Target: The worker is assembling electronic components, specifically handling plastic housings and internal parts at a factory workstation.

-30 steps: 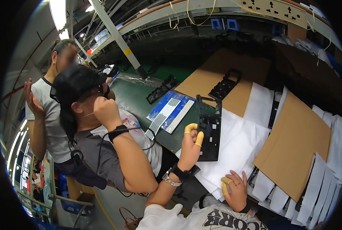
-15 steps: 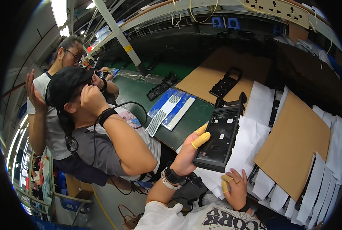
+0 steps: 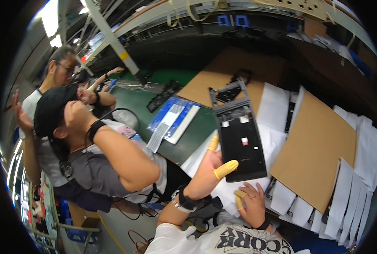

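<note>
Two hands are working at the near edge of the bench. The left hand [image 3: 203, 171] is gripping the black plastic housing [image 3: 239, 156], thumb lying over its lower left side and another covered finger along the edge. The right hand [image 3: 253, 206] is resting just below it, fingers loosely spread and gripping nothing visible; what its palm is covering, I cannot tell. The housing is tilting above the white sheets [image 3: 277, 139], its framed end pointing away. It is probably behaving as light and stiff, its flat face maybe a little slippery; the thin bars at the far end are looking most fragile, so the long side walls are offering the surest hold, away from the small white labels. That far end is overlapping a black frame on the tan cardboard [image 3: 216, 67] in view. To the right, a cardboard sheet [image 3: 315, 152] is lying over wrapped parts. Leftward, a co-worker's forearm [image 3: 123, 161] is limiting the swing; green tabletop [image 3: 178, 151] is showing between, beside a blue-and-white pack [image 3: 184, 111].
</note>
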A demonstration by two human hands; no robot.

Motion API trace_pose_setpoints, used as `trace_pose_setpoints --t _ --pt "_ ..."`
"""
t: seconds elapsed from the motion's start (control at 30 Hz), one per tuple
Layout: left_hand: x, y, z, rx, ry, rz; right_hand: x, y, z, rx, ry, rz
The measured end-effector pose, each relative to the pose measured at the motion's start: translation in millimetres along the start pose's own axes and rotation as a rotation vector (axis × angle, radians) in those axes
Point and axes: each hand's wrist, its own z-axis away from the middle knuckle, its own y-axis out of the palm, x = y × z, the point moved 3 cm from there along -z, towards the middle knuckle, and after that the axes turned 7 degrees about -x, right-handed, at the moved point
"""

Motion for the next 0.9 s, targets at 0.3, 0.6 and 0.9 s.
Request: trace_pose_setpoints --t 0.3,0.6,0.9 --pt "4.3 16.2 8.8 0.050 0.227 -0.203 -6.3 5.7 1.8 0.029 -0.034 0.008" --pt "0.2 25.0 10.4 0.066 0.186 -0.186 -6.4 5.8 5.1 0.003 -0.048 -0.020" --pt "-0.1 30.1 11.0 0.091 0.193 -0.198 -6.7 2.9 4.4 0.035 -0.039 -0.053"
